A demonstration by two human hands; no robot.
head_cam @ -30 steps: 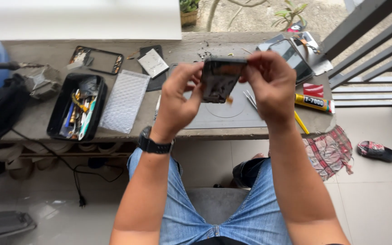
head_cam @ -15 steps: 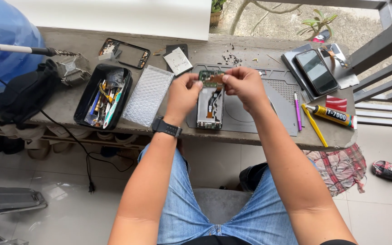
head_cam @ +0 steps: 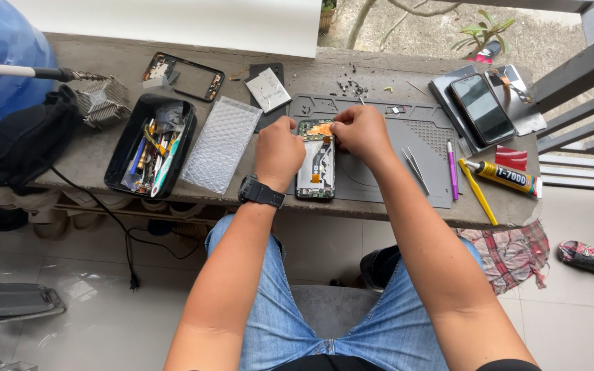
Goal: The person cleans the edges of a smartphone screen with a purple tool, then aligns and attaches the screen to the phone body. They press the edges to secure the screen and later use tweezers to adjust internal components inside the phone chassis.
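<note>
An opened phone [head_cam: 315, 165] with its back off and its insides showing lies flat on a grey work mat [head_cam: 393, 158]. My left hand [head_cam: 278, 152] rests on its left edge, fingers pinched at its top corner. My right hand [head_cam: 359, 130] is at the phone's top right, fingertips pressing on the orange part near the top. A black watch [head_cam: 260, 193] is on my left wrist.
A black tray of small tools [head_cam: 150, 145] and a bubble-wrap sheet [head_cam: 221, 143] lie left of the mat. Tweezers [head_cam: 415, 168], a purple tool [head_cam: 452, 170], a yellow stick [head_cam: 477, 192] and a glue tube [head_cam: 504, 177] lie right. Another phone [head_cam: 482, 108] sits at the back right, a phone frame [head_cam: 183, 76] at the back left.
The phone came down from in front of my face onto the mat. Both hands followed it and now work at its top end.
</note>
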